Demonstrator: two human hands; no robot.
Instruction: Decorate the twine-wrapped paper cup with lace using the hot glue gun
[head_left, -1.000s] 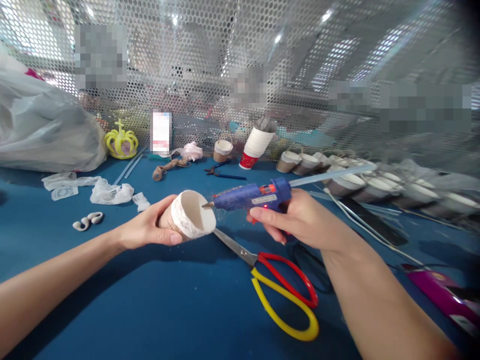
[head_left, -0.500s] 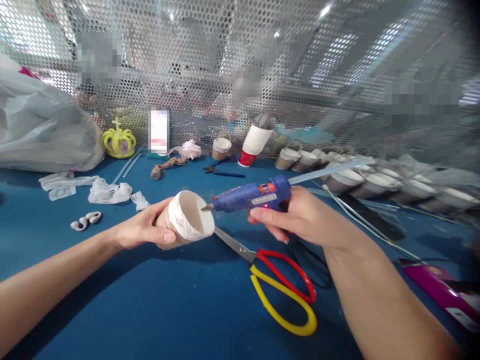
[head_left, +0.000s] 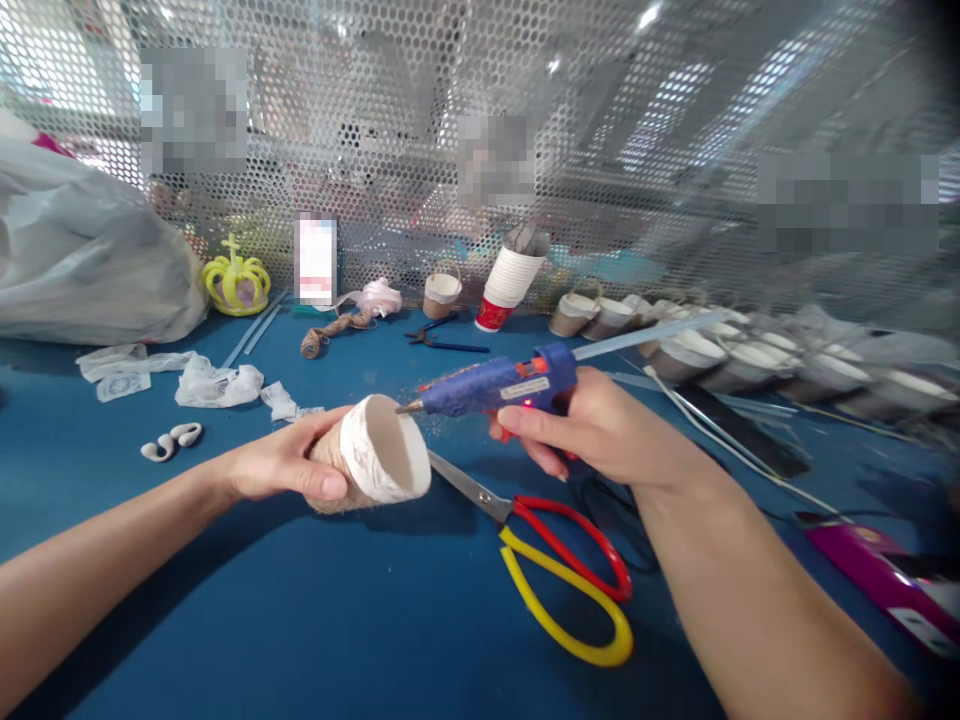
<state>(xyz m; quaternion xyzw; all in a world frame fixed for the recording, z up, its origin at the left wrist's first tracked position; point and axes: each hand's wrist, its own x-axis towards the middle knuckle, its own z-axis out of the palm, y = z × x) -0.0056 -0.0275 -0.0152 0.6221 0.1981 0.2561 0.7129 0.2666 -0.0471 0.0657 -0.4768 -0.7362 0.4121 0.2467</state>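
Observation:
My left hand (head_left: 304, 465) is wrapped round a paper cup (head_left: 371, 455) covered in twine, with white lace about its rim. The cup lies tilted, its mouth facing right. In my right hand (head_left: 577, 425) is a blue hot glue gun (head_left: 487, 388), a red light glowing on its side and a clear glue stick (head_left: 645, 332) jutting from its back. The nozzle sits at the upper rim of the cup; whether it touches cannot be told. Below the gun, scissors (head_left: 551, 560) with one red and one yellow handle lie on the blue table (head_left: 360, 620).
Finished-looking small buckets (head_left: 690, 355) line the back right, near a dark phone (head_left: 750, 435) and a purple device (head_left: 885, 580). Stacked paper cups (head_left: 514, 280), pliers (head_left: 446, 340), twine (head_left: 322, 338) and lace scraps (head_left: 221, 383) lie behind. A plastic bag (head_left: 90, 250) stands left.
The cup has turned slightly in my left hand and dropped a little. The glue gun has shifted slightly left, its nozzle now at the upper rim rather than over the mouth.

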